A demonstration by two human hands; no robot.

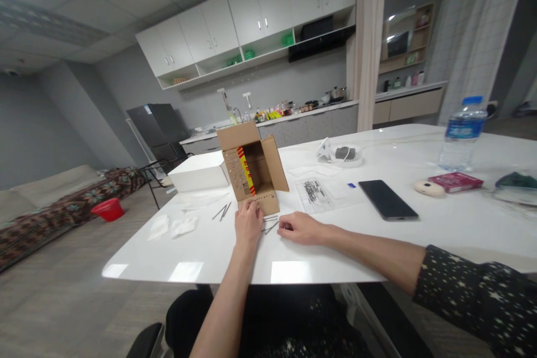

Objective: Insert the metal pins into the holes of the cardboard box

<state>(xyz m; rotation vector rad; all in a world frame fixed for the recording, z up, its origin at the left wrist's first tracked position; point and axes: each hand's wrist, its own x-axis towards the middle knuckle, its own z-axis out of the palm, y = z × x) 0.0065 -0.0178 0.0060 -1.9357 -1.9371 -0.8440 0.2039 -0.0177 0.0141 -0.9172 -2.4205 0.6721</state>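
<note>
An open cardboard box (272, 162) lies on its side with its mouth towards me, flaps spread. Rows of small dots, too small to identify, mark its left flap and lower flap. My left hand (248, 221) is closed at the lower flap, fingertips on the cardboard edge. To its right, my right hand (301, 228) rests on the table with fingers curled together; whatever they pinch is hidden. Between the hands lie several thin dark nail-like rods (271, 227). More such rods (224, 211) are left of the box. A clear plastic bag (314, 193) holds many small dark pieces.
On the white table (235, 268) are a phone (386, 199), a water bottle (464, 134), a pinkish-red box (456, 182), a beige rounded object (428, 188) and a white coiled-cable device (346, 155). A long white box (199, 170) stands behind left, with crumpled tissues (183, 227) nearer.
</note>
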